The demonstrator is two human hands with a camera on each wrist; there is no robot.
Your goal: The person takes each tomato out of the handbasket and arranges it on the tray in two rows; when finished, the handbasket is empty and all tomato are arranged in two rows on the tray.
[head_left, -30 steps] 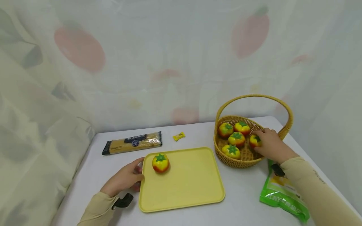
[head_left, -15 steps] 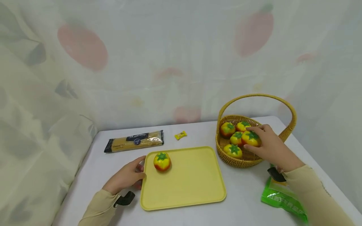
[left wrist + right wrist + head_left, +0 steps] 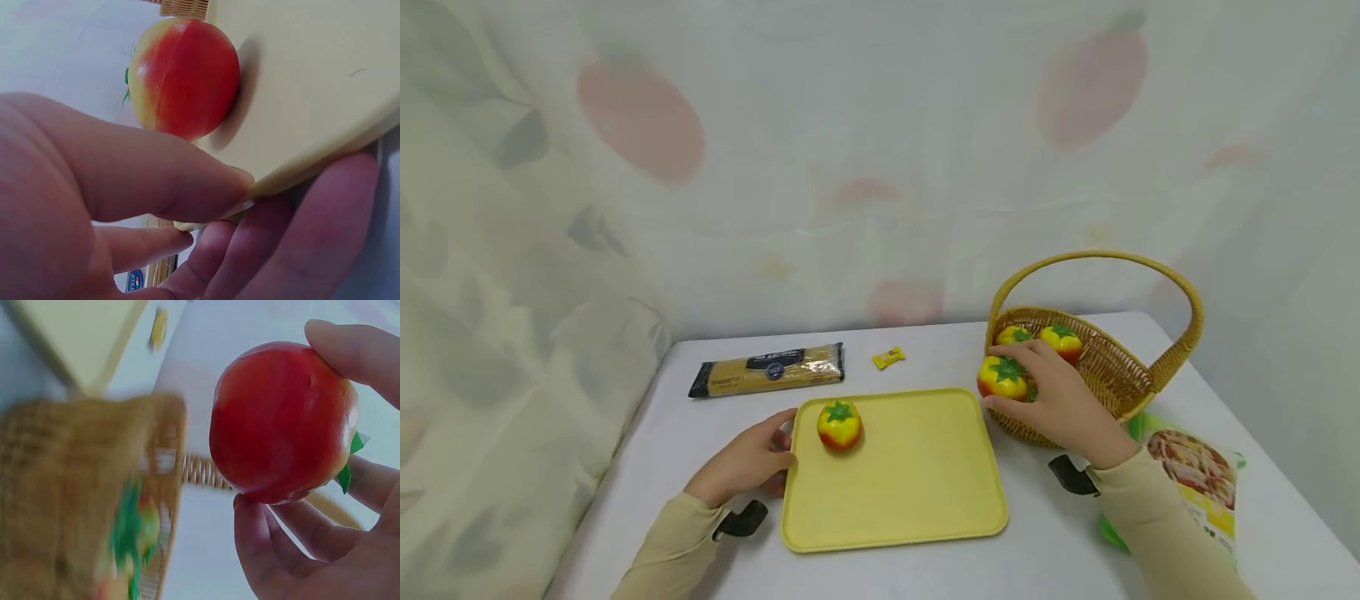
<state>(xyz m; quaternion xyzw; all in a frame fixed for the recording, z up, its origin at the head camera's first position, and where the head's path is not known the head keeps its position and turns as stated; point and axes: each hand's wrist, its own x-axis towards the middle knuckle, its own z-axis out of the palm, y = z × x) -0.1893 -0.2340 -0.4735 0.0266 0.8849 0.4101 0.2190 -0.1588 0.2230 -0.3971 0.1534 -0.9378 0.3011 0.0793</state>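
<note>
My right hand (image 3: 1067,408) grips a toy tomato (image 3: 1002,379), yellow and red with a green leafy top, at the left rim of the wicker basket (image 3: 1108,367). In the right wrist view thumb and fingers hold this tomato (image 3: 281,425) by its sides, and the basket below is blurred. More tomatoes (image 3: 1061,342) lie inside the basket, partly hidden by the hand. My left hand (image 3: 741,462) pinches the left edge of a yellow tray (image 3: 902,483), thumb at the rim and fingers under it in the left wrist view. Another tomato (image 3: 839,427) sits in the tray's back left corner.
Behind the tray lie a pack of spaghetti (image 3: 771,370) and a small yellow wrapped candy (image 3: 889,358). A green food bag (image 3: 1198,475) is at the right, partly under my right forearm. The basket's tall handle (image 3: 1097,256) arches over it. A curtain hangs behind the table.
My right hand has lifted a tomato from the right side of the basket and carried it left to the near-left rim. The left hand keeps its hold on the tray.
</note>
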